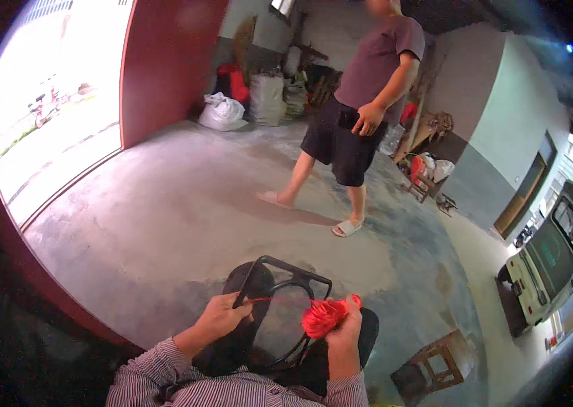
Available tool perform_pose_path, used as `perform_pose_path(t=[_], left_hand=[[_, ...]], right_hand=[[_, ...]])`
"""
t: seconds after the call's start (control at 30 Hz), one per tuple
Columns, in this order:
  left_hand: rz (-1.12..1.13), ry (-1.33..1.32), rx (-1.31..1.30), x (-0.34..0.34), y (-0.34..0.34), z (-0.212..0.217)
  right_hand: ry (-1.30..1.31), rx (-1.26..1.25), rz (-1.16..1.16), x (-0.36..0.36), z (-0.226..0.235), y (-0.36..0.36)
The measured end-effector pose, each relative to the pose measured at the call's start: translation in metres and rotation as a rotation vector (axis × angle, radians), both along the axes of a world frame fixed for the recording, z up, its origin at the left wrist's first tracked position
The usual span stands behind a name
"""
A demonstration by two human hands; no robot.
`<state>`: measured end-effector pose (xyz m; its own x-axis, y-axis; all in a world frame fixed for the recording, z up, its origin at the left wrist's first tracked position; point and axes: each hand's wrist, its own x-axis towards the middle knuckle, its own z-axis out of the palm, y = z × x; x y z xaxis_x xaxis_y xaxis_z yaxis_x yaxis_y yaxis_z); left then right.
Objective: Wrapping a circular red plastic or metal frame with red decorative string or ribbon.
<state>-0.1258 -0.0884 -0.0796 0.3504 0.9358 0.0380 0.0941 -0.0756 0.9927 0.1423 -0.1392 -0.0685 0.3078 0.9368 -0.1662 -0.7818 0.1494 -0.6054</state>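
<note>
Holding red cord ball (323, 317) in right hand (345, 330); left hand (222, 317) pinching strand, black frame (285, 270).

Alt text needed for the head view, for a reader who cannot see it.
The right hand holds a bundle of red string; the left hand pinches a strand against a black frame. Another person stands beyond on the concrete floor.

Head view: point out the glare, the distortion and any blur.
Head view: the open doorway on the left is blown out white by daylight; the fisheye bends the door edge and walls toward a dark rim; the red string bundle in the right hand looks slightly soft; the standing person's face is blurred.
</note>
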Motion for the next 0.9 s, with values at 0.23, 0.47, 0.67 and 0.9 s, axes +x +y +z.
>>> perform_pose_path(t=[0.23,0.47,0.67,0.9], left_hand=[[0.078,0.234,0.714,0.009,0.016,-0.018],[-0.318,0.264,0.632,0.028,0.001,0.023],[-0.347,-0.216,0.519,0.023,-0.006,0.012],[-0.404,-0.295,0.469,0.013,-0.013,0.036]], right_hand=[[-0.320,0.034,0.448,-0.048,0.017,-0.011],[-0.924,-0.051,0.319,-0.055,0.039,0.015],[-0.377,0.241,0.397,-0.027,-0.037,0.006],[0.156,0.264,0.583,-0.064,-0.061,0.032]])
